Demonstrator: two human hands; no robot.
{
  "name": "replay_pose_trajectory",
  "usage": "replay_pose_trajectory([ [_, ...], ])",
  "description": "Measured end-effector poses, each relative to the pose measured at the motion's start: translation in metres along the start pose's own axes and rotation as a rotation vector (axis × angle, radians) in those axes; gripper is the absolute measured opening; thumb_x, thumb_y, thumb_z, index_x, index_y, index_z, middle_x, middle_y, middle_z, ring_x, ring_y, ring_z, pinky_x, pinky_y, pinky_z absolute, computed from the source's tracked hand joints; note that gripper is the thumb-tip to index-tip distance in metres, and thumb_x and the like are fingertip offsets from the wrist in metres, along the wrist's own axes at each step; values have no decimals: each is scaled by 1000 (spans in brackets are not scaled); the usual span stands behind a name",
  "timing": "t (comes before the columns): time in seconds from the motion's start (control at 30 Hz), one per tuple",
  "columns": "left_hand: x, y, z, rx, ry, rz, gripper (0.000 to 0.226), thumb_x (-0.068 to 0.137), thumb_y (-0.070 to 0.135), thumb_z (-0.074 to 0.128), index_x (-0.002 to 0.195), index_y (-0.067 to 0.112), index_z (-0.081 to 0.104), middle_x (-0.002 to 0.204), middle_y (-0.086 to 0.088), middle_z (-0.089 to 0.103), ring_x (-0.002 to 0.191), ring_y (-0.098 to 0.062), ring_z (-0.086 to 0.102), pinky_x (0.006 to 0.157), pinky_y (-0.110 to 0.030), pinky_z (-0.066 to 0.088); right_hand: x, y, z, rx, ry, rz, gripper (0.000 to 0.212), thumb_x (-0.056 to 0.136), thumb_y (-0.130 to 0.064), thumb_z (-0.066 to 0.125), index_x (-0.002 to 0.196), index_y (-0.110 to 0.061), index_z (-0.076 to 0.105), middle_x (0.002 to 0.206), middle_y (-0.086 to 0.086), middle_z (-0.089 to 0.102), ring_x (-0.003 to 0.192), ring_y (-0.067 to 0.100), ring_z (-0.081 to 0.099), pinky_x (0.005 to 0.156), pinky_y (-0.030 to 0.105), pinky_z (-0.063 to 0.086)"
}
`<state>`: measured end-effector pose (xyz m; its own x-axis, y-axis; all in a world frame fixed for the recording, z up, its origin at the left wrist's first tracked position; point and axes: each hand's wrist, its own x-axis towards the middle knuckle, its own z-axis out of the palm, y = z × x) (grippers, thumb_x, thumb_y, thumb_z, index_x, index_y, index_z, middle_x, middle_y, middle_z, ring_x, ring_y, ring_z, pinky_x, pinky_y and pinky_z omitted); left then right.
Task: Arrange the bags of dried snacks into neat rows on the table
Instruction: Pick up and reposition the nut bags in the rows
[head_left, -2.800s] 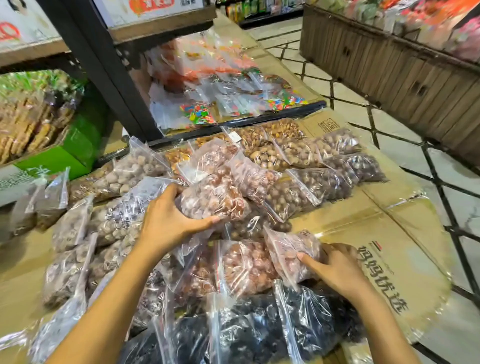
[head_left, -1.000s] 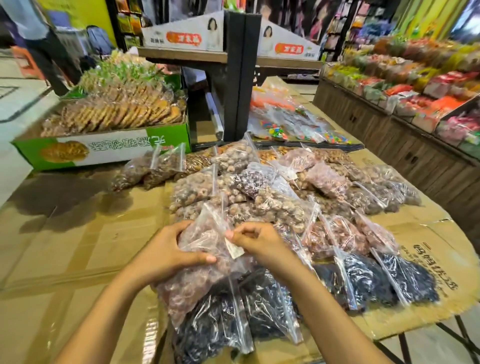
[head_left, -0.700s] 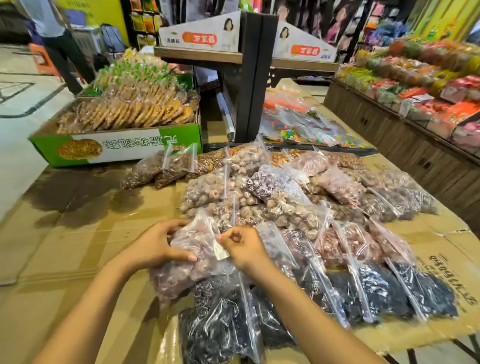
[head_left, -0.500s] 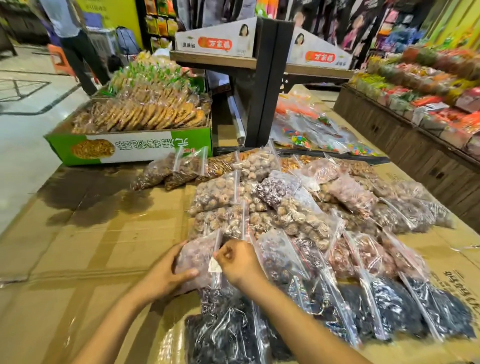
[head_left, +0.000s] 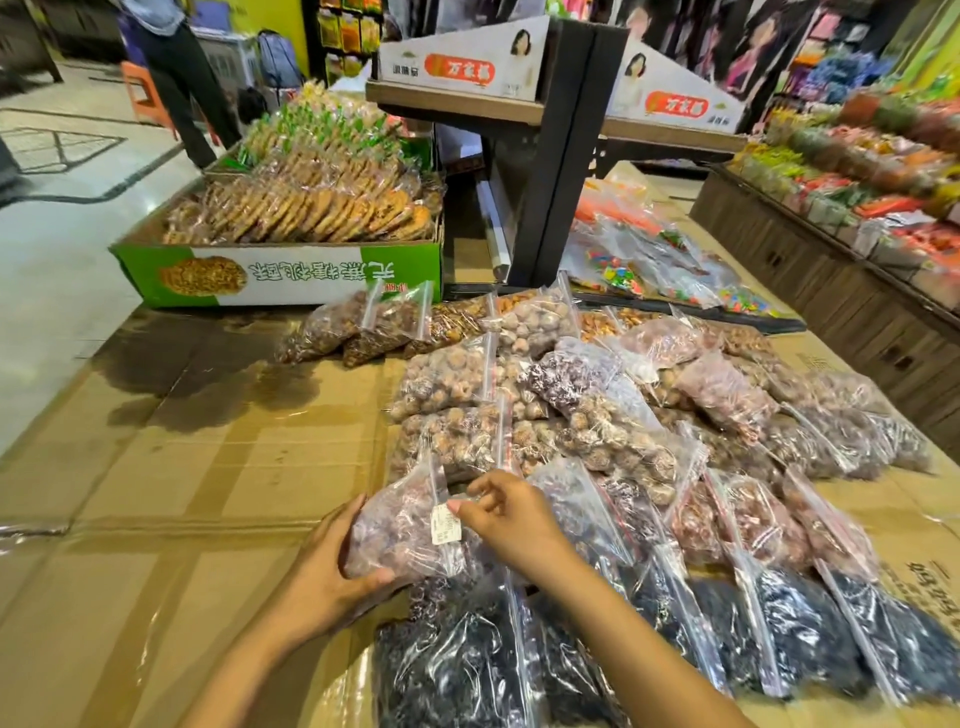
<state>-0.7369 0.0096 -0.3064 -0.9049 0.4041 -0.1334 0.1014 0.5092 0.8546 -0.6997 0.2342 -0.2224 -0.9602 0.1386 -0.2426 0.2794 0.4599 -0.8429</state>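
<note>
The label (head_left: 447, 524) on the bag (head_left: 397, 535) seems too small to read.

Lighting: bright and even, falling from above. Glare: white patches on the pale floor (head_left: 62, 208) at upper left, streaks across the dark bags (head_left: 467, 670) at lower centre, and a dull sheen on the taped cardboard of the bench (head_left: 208, 467). Shadow: a soft dark patch below the green box (head_left: 280, 273), left of centre. Focus: sharpest on the pinkish bag (head_left: 400, 525) held by my left hand (head_left: 327, 566) and right hand (head_left: 509, 519). Edges: bowed by the wide lens, and soft and smeared at far right.
</note>
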Motion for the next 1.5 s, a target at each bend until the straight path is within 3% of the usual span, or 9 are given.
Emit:
replay_pose_trajectory([
  [0.33, 17, 23, 2, 26, -13, 15, 110, 44, 85, 66, 135, 59, 11, 153, 14, 21, 141, -12, 23, 114, -44, 25, -42, 45, -99, 19, 416, -70, 24, 86, -21, 66, 106, -24, 55, 99, -11, 61, 90, 2, 59, 74, 14, 51],
  [0.5, 18, 45, 8, 197, -72, -46, 120, 28, 74, 82, 133, 50, 28, 136, 10, 50, 119, -13, 54, 97, -40, 48, -48, 73, -135, 131, 438, -37, 17, 87, -18, 65, 100, -25, 58, 96, -11, 61, 75, -5, 60, 60, 4, 45],
  [0.67, 12, 63, 19, -79, 239, -137, 93, 14, 65, 83, 93, 29, 49, 78, 3, 70, 70, -12, 66, 57, -21, 54, -35, 91, -176, 174, 404, -53, 14, 87, -19, 65, 100, -16, 59, 93, -4, 62, 81, 7, 59, 57, 7, 46],
  [0.93, 23, 197, 58, -225, 569, 116, 59, 36, 42, 63, 92, 28, 49, 86, 10, 57, 69, 4, 55, 59, -19, 47, -37, 105, -239, 230, 232, -201, 25, 78, -30, 73, 99, -28, 60, 100, -15, 62, 86, -10, 58, 71, 8, 47],
  [1.13, 58, 307, 167, -562, 408, 204, 75, 33, 50, 78, 98, 24, 54, 85, 7, 65, 76, -14, 60, 69, -40, 48, -58, 99, -285, 89, -195, -214, 96, 51, -62, 78, 133, -51, 28, 142, -26, 30, 130, 0, 32, 108, 28, 32],
  [1.2, 68, 334, 211, -605, 323, 237, 68, 37, 44, 84, 96, 23, 56, 75, 14, 70, 67, -2, 65, 64, -27, 54, -63, 101, -302, 51, -251, -211, 110, 54, -58, 82, 139, -51, 13, 134, -39, 21, 130, -5, 24, 108, 24, 27],
  [1.3, 80, 364, 262, -619, 235, 291, 28, 69, 2, 63, 88, 22, 57, 64, 21, 67, 56, 7, 60, 51, -10, 46, -64, 115, -331, 21, -149, -194, 119, 54, -52, 85, 142, -45, 5, 130, -33, 24, 124, -7, 27, 106, 20, 29],
  [1.43, 98, 388, 314, -732, 103, 279, 39, 65, -9, 62, 95, 15, 57, 75, 16, 72, 69, 2, 66, 63, -20, 51, -66, 145, -359, 129, 0, -218, 112, 49, -45, 90, 135, -44, 19, 126, -35, 38, 115, -14, 42, 93, 5, 36],
  [1.5, 108, 392, 333, -704, 28, 291, 49, 50, -3, 74, 93, 18, 61, 78, 14, 73, 71, 4, 66, 65, -18, 50, -65, 165, -371, 161, 87, -208, 104, 49, -44, 89, 134, -41, 30, 127, -25, 51, 114, -7, 52, 94, 17, 45],
])
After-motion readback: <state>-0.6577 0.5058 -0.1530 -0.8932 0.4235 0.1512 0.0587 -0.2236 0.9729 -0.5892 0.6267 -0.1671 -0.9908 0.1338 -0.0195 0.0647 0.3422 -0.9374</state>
